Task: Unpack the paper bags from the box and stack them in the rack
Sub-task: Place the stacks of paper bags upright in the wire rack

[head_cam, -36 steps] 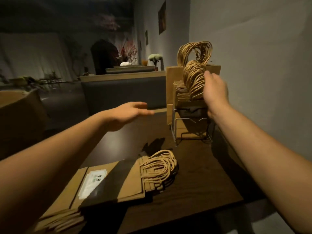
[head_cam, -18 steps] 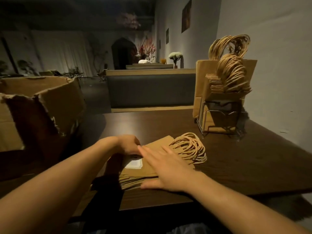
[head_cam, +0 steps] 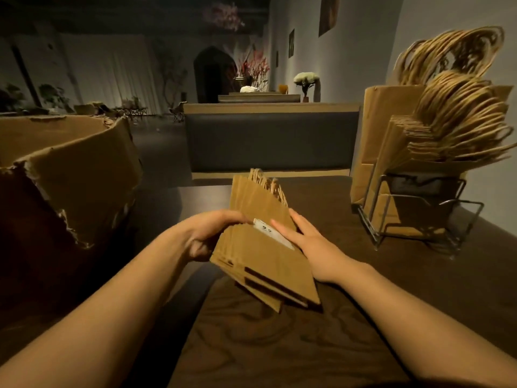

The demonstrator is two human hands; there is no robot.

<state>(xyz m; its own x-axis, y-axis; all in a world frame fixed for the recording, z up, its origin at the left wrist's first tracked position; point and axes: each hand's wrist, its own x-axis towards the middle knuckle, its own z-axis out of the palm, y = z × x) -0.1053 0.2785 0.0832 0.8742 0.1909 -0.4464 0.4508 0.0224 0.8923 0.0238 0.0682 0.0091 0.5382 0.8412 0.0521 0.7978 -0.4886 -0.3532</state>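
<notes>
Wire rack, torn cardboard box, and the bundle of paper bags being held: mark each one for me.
wire rack (head_cam: 464, 205): head view, on its front wire frame.
torn cardboard box (head_cam: 81, 175): head view, on its lit near wall.
bundle of paper bags (head_cam: 263, 259): head view, on the top bag's flat face.

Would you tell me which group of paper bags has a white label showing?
The bundle of paper bags held between both hands; a white label shows on it. The bags in the rack show none.
</notes>
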